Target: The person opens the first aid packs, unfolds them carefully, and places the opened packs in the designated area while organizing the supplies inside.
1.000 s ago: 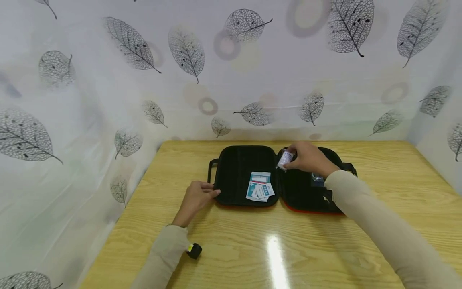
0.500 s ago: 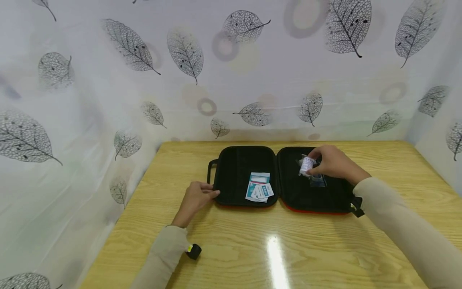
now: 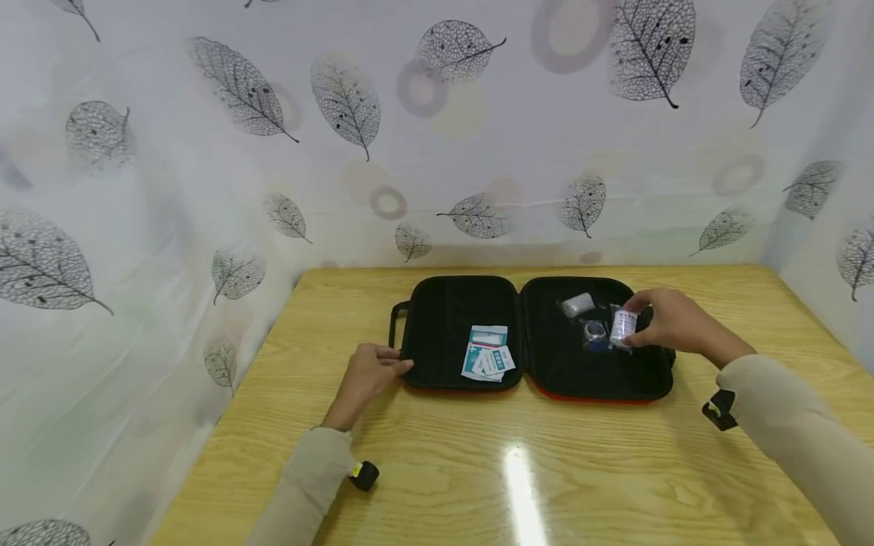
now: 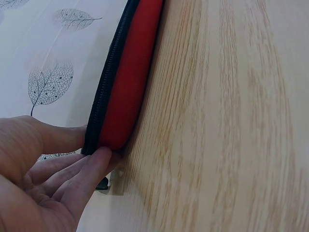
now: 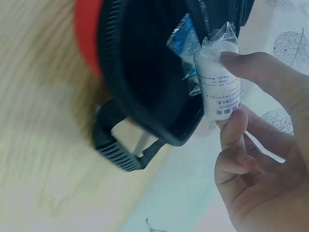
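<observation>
One case (image 3: pixel 430 318) lies unfolded in two halves on the counter (image 3: pixel 437 455). Two hands work at it, well apart from each other. The left hand (image 3: pixel 369 373) pinches the case's left rim at the near corner, thumb against the zip and fingers on the red shell. The right hand (image 3: pixel 672 322) grips one wrapped roll (image 3: pixel 624 326) between thumb and fingertips, over the right end of the case; whether the roll touches the lining cannot be told.

Inside the case's right half are one more white roll (image 3: pixel 577 305) and one clear-wrapped bluish item (image 3: pixel 594 334). In its left half, at least three flat packets overlap near the hinge: one teal packet (image 3: pixel 489 331) and smaller white packets (image 3: pixel 504 358). Two handles show, one at each end of the case.

The counter's far edge runs just behind the case, with a leaf-printed curtain (image 3: pixel 451 152) beyond; a wide stretch of wood lies in front of the case and another to its right.

The held roll reads "BANDAGE", beside Chinese characters and finer lines too small to read. Print on the packets is likewise illegible.
</observation>
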A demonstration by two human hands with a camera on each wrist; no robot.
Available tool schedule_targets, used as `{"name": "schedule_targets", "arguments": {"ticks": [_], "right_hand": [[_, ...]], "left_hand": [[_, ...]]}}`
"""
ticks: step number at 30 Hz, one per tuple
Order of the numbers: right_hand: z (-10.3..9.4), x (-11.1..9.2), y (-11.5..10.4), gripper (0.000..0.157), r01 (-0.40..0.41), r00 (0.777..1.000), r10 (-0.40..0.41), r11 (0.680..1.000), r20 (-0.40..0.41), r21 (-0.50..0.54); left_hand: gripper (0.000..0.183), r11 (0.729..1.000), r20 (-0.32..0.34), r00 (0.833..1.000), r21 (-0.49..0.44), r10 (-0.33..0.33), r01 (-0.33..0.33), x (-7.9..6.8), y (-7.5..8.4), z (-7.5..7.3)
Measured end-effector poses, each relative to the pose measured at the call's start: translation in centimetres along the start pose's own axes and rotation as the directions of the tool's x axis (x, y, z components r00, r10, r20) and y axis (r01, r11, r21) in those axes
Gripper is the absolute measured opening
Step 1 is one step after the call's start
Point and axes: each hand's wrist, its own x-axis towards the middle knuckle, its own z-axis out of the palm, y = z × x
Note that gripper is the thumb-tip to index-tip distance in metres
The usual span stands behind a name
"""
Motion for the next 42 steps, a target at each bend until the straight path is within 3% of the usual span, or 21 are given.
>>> {"name": "schedule_targets", "arguments": {"ticks": [10, 42], "right_hand": [[0.7, -1.0, 1.0, 0.059, -0.009, 0.999, 0.008, 1.0, 0.034, 0.007], [2.5, -1.4, 0.5, 0.048, 0.025, 0.991, -0.046, 0.986, 0.129, 0.164]], "left_hand": [[0.038, 1.0, 0.007, 1.0, -0.002, 0.003, -0.003, 0.1, -0.1, -0.1], [0.037, 1.0, -0.004, 1.0, -0.019, -0.002, 0.001, 0.2, -0.1, 0.0]]}}
